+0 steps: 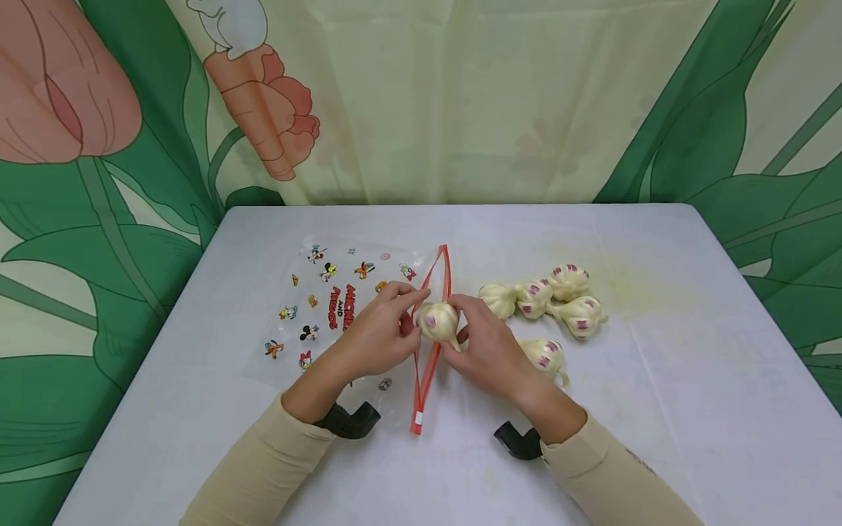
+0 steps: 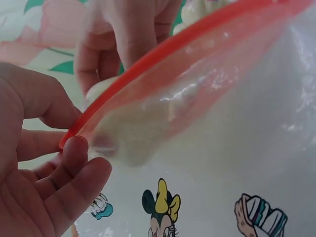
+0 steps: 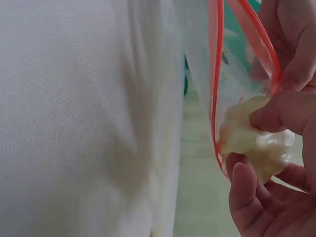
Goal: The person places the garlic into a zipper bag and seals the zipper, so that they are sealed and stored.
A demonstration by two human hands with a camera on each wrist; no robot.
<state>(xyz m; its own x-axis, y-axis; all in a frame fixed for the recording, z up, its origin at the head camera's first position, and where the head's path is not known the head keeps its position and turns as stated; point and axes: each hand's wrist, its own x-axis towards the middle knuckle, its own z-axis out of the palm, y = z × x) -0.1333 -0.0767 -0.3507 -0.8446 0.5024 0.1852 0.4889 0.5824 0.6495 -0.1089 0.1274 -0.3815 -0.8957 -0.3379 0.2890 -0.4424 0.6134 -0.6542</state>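
A clear zip bag (image 1: 358, 256) with printed cartoon figures lies flat on the table, its red zip edge (image 1: 418, 409) facing right and spread apart. My left hand (image 1: 378, 332) pinches that red edge between thumb and fingers, as the left wrist view shows closely. In my right hand (image 1: 490, 347) is a garlic bulb (image 1: 438, 321), held by thumb and fingertips at the bag's mouth. Seen from the right wrist, the bulb (image 3: 256, 140) sits between the fingers right beside the red strips. Through the clear plastic in the left wrist view, part of the bulb looks blurred.
Several more garlic bulbs (image 1: 582, 316) lie to the right of my right hand, one bulb (image 1: 544, 356) closer to me and partly behind the hand. A white cloth covers the table (image 1: 658, 438). Behind it hangs a printed curtain (image 1: 460, 109).
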